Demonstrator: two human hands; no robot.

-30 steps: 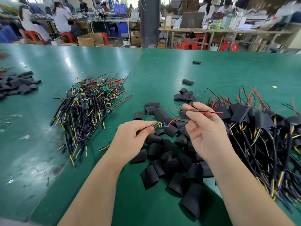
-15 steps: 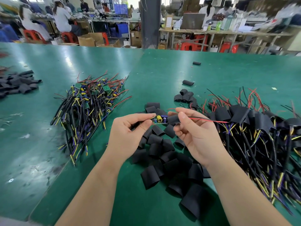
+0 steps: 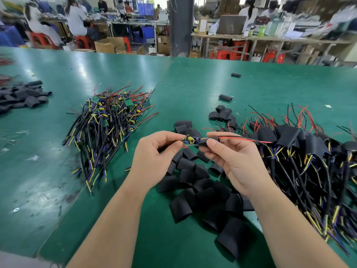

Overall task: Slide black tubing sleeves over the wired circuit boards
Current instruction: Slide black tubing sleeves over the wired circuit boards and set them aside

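**me:** Head view, looking down at my hands over the green worktop [image 3: 193, 84]. My left grip [image 3: 154, 157] pinches the wired circuit board [image 3: 188, 143] at its left end, thumb against forefinger. My right grip [image 3: 235, 163] is curled round one black tubing sleeve [image 3: 203, 142]. The sleeve's mouth sits right at the board's other end, and the red wire [image 3: 245, 138] runs out to the right. All of it is held up between my hands, off the worktop.

**other:** how fiddly is that stuff? looks crushable

**me:** I reckon the sleeve's soft and weighs nothing. Squeeze it and it flattens, so I'd hold it lightly by the sides and keep the mouth round. The board is stiff but tiny, and the yellow capacitor [image 3: 191, 139] sticks up, which is probably where it snags. I'd take the board by its edges, not the parts. The wires are too floppy to push with.

**other:** plenty left?

**me:** Yep, there are loose sleeves [image 3: 195, 180] under my hands and bare boards [image 3: 108, 120] piled on the left.
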